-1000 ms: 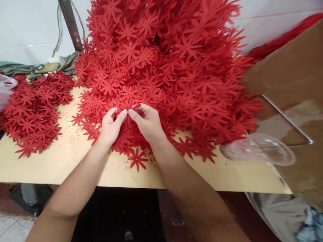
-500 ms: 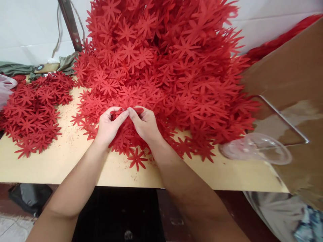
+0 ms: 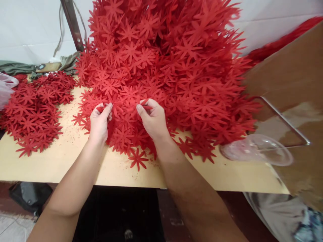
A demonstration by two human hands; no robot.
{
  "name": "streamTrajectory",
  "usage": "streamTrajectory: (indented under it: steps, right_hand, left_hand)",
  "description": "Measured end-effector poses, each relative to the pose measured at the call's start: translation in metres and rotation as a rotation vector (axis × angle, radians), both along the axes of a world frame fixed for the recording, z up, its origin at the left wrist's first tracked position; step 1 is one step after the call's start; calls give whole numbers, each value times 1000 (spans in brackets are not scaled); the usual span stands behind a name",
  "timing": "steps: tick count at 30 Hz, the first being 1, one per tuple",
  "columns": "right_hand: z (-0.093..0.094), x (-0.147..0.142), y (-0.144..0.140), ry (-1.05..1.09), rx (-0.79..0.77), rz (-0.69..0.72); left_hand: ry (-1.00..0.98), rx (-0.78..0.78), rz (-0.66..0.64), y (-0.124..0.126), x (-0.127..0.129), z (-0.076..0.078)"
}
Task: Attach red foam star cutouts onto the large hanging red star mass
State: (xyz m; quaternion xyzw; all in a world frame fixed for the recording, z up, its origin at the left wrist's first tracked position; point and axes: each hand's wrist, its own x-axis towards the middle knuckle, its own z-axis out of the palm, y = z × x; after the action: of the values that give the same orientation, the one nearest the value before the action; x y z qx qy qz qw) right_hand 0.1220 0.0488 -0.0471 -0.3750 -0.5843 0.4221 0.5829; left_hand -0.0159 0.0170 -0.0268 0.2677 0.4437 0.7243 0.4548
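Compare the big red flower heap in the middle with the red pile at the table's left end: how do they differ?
The big heap rises tall, climbing out of the top of the picture; the left pile lies low and spread flat. The big heap is far larger. Both hands work at the big heap's front edge, left hand and right hand each pinching pieces; nothing touches the left pile. Both are the same red flower-shaped cutouts on the same tan table.
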Motion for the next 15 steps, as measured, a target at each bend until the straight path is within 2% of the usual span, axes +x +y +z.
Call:
streamTrajectory:
  steps: [3,5,7,12,15]
  right_hand:
    - [-3,4,4,-124,128,-182]
    - [-1,4,1,-201,201,-219]
    - [3,1,-4,-175,193,-140]
    - [10,-10,-14,110,-113,250]
    - [11,-13,-15,186,-180,303]
  left_hand:
    - [87,7,-14,-1,3,-1]
    - [153,10,-48,-4,9,-1]
    - [195,1,-104,-7,14,-2]
    - [216,16,-183,-9,16,-5]
    - [237,43,-192,-7,13,-10]
